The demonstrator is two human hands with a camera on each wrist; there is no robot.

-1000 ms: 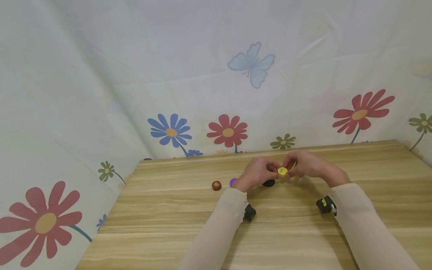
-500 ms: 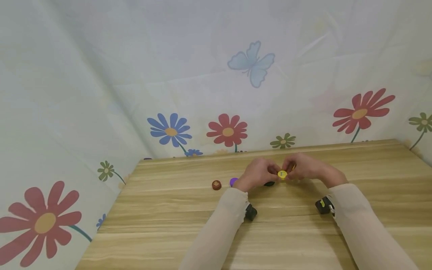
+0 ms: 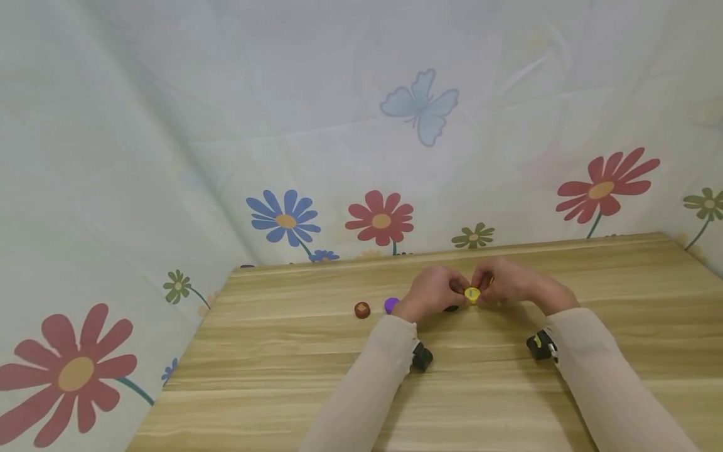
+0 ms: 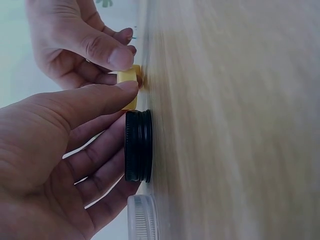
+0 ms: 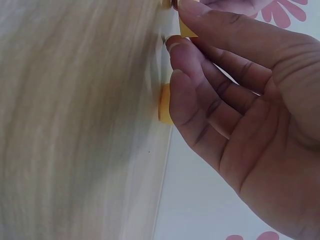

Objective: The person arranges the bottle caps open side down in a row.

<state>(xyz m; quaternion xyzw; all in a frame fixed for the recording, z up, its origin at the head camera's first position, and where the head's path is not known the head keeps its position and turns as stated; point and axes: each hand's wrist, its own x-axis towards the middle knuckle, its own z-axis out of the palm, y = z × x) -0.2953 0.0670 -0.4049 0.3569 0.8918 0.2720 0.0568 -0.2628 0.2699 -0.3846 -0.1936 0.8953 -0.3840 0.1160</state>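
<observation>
A small round yellow cap (image 3: 472, 294) is between both hands at the table surface. My left hand (image 3: 433, 290) pinches it from the left with thumb and fingertips. From the other side, my right hand (image 3: 511, 281) pinches the same cap. Beneath the left fingers a black ribbed lid (image 4: 139, 145) lies flat, mostly covered in the head view. Beside it in the left wrist view is a pale ribbed cap (image 4: 142, 217). Another yellow piece (image 5: 165, 105) shows partly behind the right hand's fingers in the right wrist view.
Left of the hands, a purple cap (image 3: 391, 306) and a red-brown cap (image 3: 362, 309) lie on the wood-grain table (image 3: 282, 351). Behind the table's far edge hangs a white cloth (image 3: 316, 125) printed with flowers and a butterfly.
Both hands have lowered the yellow cap slightly toward the table. A yellow bit seen earlier by the right fingers is hidden now in the head view. The other caps have not moved.
</observation>
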